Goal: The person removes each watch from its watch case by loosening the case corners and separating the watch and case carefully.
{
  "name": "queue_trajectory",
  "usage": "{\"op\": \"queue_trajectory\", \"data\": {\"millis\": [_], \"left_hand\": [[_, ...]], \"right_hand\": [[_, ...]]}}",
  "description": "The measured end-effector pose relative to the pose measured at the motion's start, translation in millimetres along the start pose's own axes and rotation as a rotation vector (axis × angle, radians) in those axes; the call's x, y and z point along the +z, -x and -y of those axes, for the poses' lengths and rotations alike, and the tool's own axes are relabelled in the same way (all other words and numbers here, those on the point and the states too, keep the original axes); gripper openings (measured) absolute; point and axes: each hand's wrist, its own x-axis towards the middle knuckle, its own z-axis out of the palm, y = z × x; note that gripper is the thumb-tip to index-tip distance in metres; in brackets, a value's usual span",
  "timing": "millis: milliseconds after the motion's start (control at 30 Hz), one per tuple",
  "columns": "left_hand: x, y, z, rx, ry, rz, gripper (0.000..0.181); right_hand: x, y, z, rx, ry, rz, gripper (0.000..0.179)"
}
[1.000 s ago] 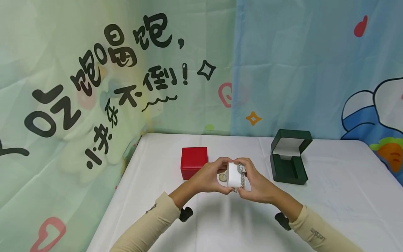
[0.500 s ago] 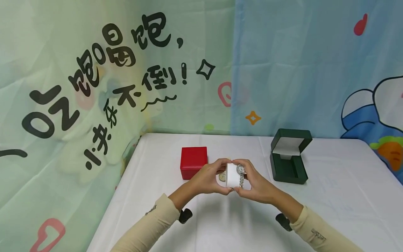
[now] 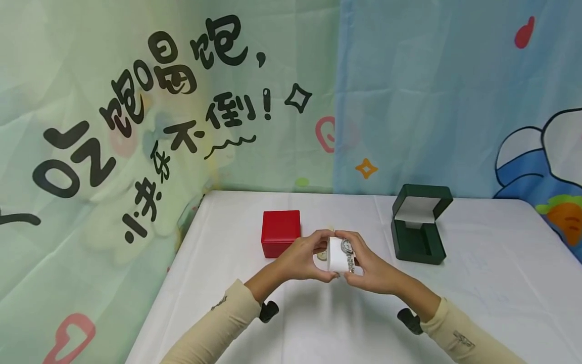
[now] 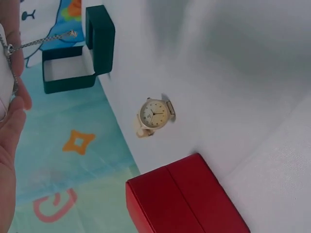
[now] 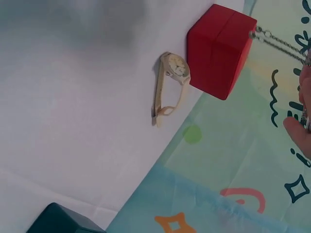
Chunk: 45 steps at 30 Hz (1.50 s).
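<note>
Both hands hold a white watch cushion up over the table. A silver watch with a metal bracelet lies against its right side. My left hand grips the cushion from the left, fingers above and thumb below. From the right, my right hand pinches watch and cushion between fingers and thumb. Thin chain strands stick out past the fingers in both wrist views. Behind the hands, a cream watch with a pale strap rests on the table, partly hidden in the head view.
A closed red box stands left of the hands, near the cream watch. To the right, a dark green box has its lid raised, showing a pale lining. White cloth covers the table; printed curtains hang behind it.
The silver watch and cushion have tilted slightly between the hands, the watch face now a little lower. Both hands stay in nearly the same place; the boxes have not moved.
</note>
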Motion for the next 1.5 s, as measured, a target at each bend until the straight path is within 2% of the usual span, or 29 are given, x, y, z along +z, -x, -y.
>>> {"op": "queue_trajectory", "data": {"millis": [133, 367, 633, 800, 933, 1133, 1500], "left_hand": [[-0.1, 0.2, -0.4, 0.001, 0.040, -0.008, 0.072], [0.7, 0.9, 0.8, -0.007, 0.127, -0.008, 0.071], [-1.4, 1.2, 1.1, 0.028, 0.150, -0.018, 0.069], [-2.3, 1.9, 0.0, 0.015, 0.172, -0.009, 0.070], [-4.3, 2.7, -1.4, 0.035, 0.140, -0.002, 0.072], [-6.0, 1.7, -0.3, 0.101, 0.102, -0.010, 0.074], [-2.4, 2.7, -0.3, 0.076, 0.101, -0.024, 0.076]], "right_hand": [[-2.5, 1.2, -0.5, -0.012, -0.012, -0.005, 0.070], [-2.1, 4.1, -2.3, -0.006, -0.100, -0.012, 0.070], [-8.1, 3.0, -5.7, -0.092, -0.177, 0.012, 0.075], [-16.9, 3.6, -8.3, -0.153, -0.282, 0.081, 0.067], [-25.2, 3.8, -9.4, -0.174, -0.326, 0.128, 0.062], [-33.9, 3.9, -8.2, -0.127, -0.327, 0.122, 0.061], [-37.2, 10.3, -9.8, -0.054, -0.277, 0.015, 0.061]]}}
